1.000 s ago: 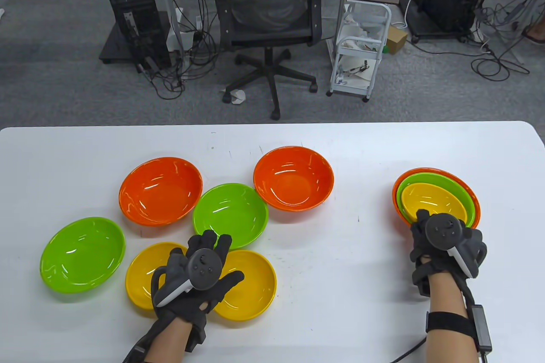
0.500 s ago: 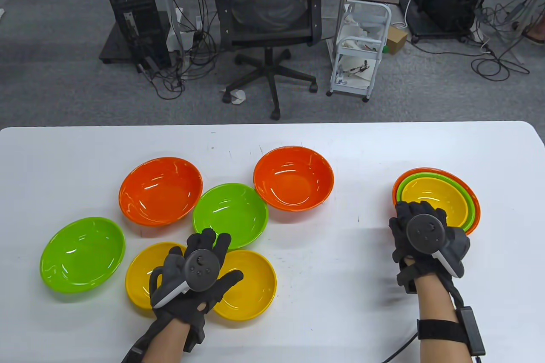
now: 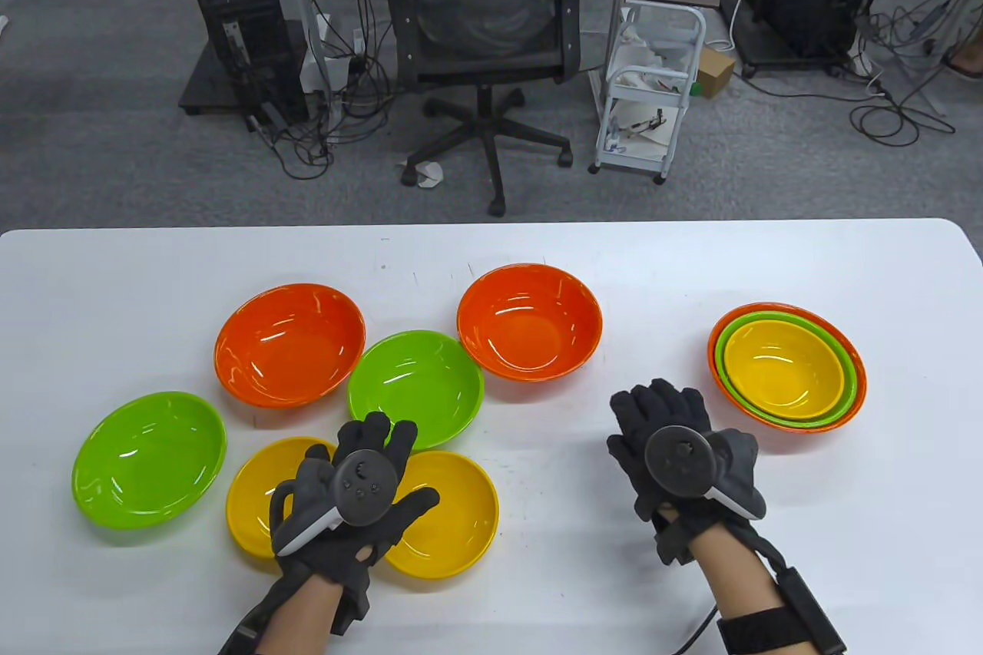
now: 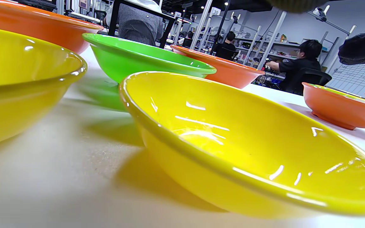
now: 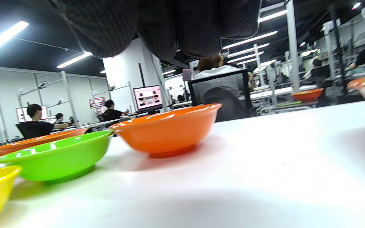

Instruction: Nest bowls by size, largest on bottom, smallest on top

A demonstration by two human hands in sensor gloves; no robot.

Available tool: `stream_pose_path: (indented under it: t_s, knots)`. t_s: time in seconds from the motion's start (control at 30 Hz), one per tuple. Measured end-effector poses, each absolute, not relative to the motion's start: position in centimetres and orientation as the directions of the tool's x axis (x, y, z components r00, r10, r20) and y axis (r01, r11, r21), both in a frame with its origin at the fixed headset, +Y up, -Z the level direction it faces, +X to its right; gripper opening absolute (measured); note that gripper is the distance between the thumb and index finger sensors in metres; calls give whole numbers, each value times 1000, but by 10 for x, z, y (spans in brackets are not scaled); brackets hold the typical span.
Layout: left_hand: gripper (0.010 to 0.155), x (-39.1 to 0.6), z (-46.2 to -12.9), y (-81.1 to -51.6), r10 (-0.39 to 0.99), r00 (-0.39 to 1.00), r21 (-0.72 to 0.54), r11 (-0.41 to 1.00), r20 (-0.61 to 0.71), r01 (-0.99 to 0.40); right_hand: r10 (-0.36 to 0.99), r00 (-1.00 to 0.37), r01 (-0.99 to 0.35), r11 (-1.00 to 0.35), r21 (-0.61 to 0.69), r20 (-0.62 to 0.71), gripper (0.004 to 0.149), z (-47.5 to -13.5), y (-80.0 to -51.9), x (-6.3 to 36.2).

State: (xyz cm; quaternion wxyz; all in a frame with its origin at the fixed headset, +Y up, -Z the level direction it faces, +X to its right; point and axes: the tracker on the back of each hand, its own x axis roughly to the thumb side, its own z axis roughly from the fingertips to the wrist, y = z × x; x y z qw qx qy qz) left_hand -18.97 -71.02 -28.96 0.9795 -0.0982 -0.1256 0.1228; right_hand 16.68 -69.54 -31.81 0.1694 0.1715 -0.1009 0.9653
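Partly hidden yellow bowl (image 3: 257, 497) under left hand (image 3: 345, 501), grip spread, right hand (image 3: 676, 448) grip unclear

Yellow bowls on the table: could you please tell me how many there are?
3. One yellow bowl lies partly under the left hand, a second just right of that hand, and a third sits on top of the nested stack at right.
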Motion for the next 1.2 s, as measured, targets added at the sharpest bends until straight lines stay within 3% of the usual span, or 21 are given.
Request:
stream_pose_path:
  t_s: [0.3, 0.63, 0.77, 1.2]
  knots:
    - [85, -216, -302, -708, 172, 978, -172, 973, 116, -151, 324, -859, -375, -925, -56, 397, 59, -309, -711, 150]
    - [83, -303, -316, -707, 126, 979, -144, 978, -160, -149, 376, -831, -427, -903, -38, 410, 59, -308, -709, 142]
    - [82, -339, -322, -713, 61, 954, -220, 967, -292, -129, 390, -828, -440, -897, -35, 404, 59, -309, -709, 142]
    - [82, -376, -345, -734, 105, 833, -344, 877, -544, -335, 402, -831, -443, -896, -21, 383, 59, -310, -712, 147]
